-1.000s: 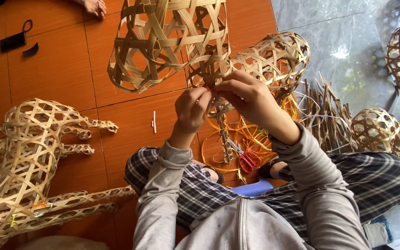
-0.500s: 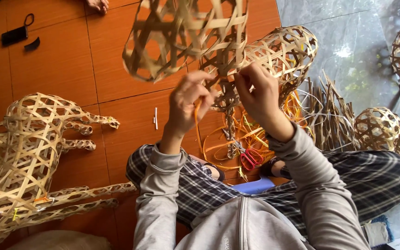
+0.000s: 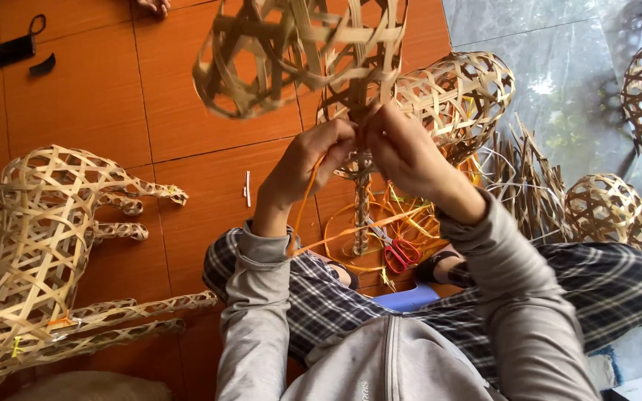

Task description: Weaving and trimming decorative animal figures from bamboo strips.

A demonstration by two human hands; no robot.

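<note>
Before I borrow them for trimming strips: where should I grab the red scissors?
By the red handle loops, coming from above. The scissors lie flat on the floor between the person's legs, blades buried in the orange strips, so only the loops are free.

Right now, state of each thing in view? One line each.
Open-weave bamboo figure in the hands: lifted off the floor, held up.
Left hand: grip closed on an orange strip at the figure's underside.
Right hand: grip pinched at the same spot.
Finished woven bamboo animal figure: lying on its side on the tiles.
Red-handled scissors: on the floor, shut.
</note>
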